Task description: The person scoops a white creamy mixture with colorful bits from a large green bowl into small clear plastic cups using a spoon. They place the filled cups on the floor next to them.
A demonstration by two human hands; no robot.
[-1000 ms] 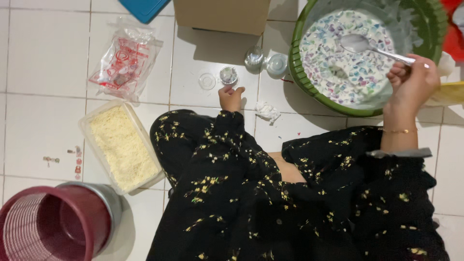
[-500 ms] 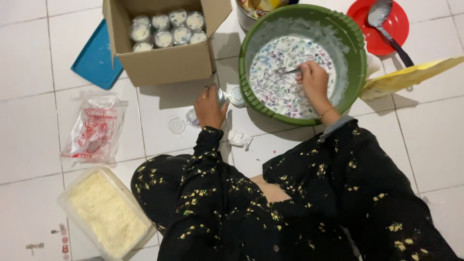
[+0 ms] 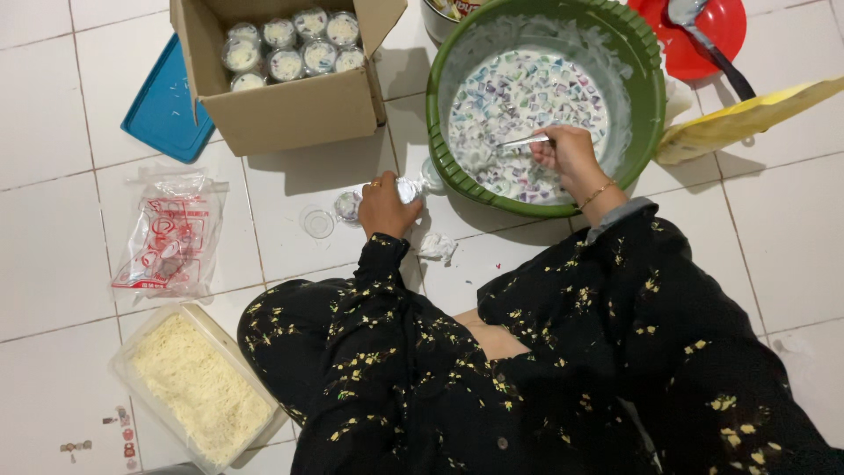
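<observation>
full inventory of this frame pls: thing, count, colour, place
basin: 1, green, top centre, holds white liquid with coloured cubes
spoon: 1, metal, in basin, in right hand
box: 1, brown cardboard, top left, open
filled cups: about eight, clear with white fill, in box
cup: 1, clear, on floor at left hand
lid: 1, clear, floor left of cup
blue lid: 1, blue, left of box
bag: 1, clear with red print, left
tub: 1, clear, pale shreds inside, bottom left
red plate: 1, top right, ladle on it
yellow packet: 1, right of basin
left hand: on cup
right hand: in basin, holding spoon
</observation>
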